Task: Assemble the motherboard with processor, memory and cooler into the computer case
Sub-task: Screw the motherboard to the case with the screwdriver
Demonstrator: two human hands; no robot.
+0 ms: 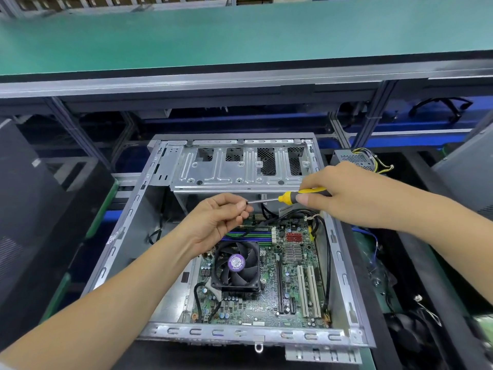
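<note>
- Nearest: computer case [344, 265] lying open, motherboard [290, 289] seated inside with cooler [236, 265] near its left side and memory [248, 235] just beyond.
- Above the board: left hand [213, 221], fingers [241, 205] pinching the tip of a screwdriver [288, 197], likely seating a screw; none visible.
- Right hand [354, 194] wrapped round the yellow handle.
- Shaft lying level, left to right; board directly below both hands.

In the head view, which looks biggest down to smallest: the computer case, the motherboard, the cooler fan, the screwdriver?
1. computer case
2. motherboard
3 and 4 unsure: cooler fan and screwdriver look alike; the screwdriver is partly hidden and held nearer the camera.
</note>
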